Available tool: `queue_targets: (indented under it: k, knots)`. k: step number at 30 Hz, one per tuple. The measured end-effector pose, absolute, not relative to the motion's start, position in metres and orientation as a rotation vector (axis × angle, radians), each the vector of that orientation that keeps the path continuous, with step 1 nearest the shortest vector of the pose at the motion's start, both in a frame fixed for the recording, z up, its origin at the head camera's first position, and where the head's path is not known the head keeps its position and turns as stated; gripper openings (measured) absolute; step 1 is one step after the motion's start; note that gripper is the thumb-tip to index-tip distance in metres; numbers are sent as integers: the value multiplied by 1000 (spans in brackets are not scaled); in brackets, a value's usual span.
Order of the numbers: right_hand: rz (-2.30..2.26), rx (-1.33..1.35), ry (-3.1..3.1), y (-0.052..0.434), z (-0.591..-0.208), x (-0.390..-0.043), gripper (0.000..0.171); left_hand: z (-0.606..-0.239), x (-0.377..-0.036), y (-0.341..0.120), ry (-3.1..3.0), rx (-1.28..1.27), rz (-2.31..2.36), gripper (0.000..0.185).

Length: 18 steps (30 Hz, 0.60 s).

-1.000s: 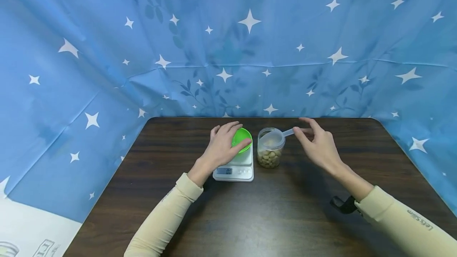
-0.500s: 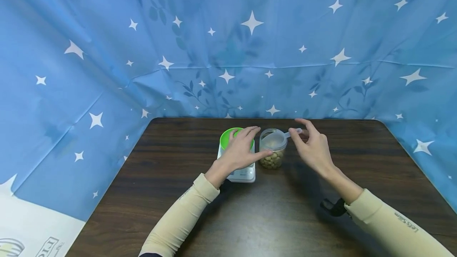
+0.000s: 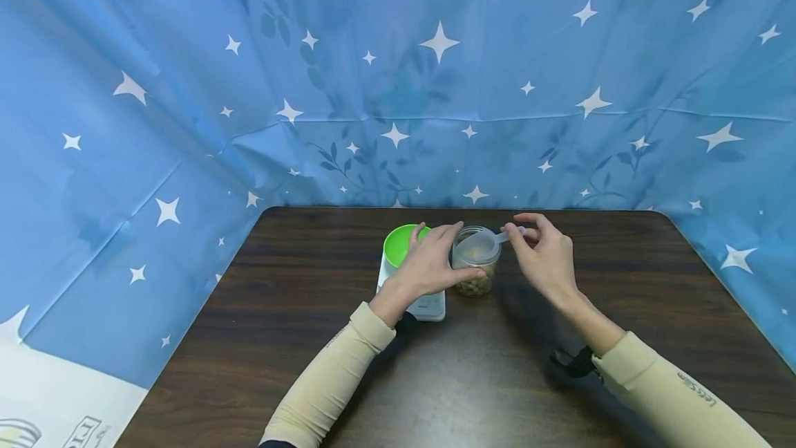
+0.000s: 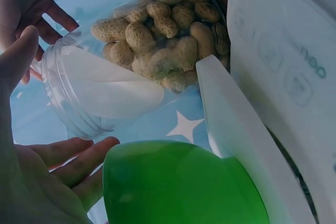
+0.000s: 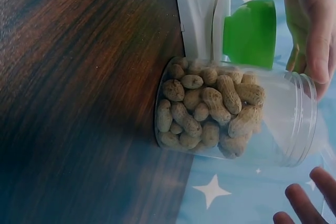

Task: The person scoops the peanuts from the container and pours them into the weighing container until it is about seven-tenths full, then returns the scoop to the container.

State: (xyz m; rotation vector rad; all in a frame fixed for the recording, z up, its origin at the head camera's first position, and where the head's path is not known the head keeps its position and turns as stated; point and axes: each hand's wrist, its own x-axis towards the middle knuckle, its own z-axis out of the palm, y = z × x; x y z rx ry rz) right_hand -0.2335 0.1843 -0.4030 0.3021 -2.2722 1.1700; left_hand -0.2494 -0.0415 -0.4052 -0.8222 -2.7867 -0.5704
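A clear jar (image 3: 475, 287) partly filled with unshelled peanuts (image 5: 207, 108) stands upright to the right of a white kitchen scale (image 3: 428, 308). A translucent white scoop (image 3: 477, 247) sits with its bowl in the jar's mouth. My right hand (image 3: 548, 260) pinches the scoop's handle (image 3: 511, 234) between thumb and fingers. My left hand (image 3: 429, 263) is spread beside the jar's rim, thumb at the near side, fingers at the far side; whether it touches the rim I cannot tell. Behind it, a green bowl (image 3: 400, 246) rests on the scale, partly hidden.
The dark wooden table (image 3: 298, 310) lies under everything. A blue curtain with white stars (image 3: 398, 75) hangs behind its back edge and along the left. A white printed sheet (image 3: 62, 399) shows at the lower left.
My left hand has moved right from the green bowl to the jar, uncovering the bowl's left part. The right hand has shifted slightly left, still holding the scoop.
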Motion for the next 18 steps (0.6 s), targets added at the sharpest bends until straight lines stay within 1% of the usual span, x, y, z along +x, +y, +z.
queue_targets:
  k: [4,18]
  knots:
    - [1191,278,-2274,185,-404,-234,28,-407,-251,-39,-2798,-835,-564,98]
    - [1220,305,-2290,185,-409,-232,29,-409,-253,-35,-2818,-796,-512,99]
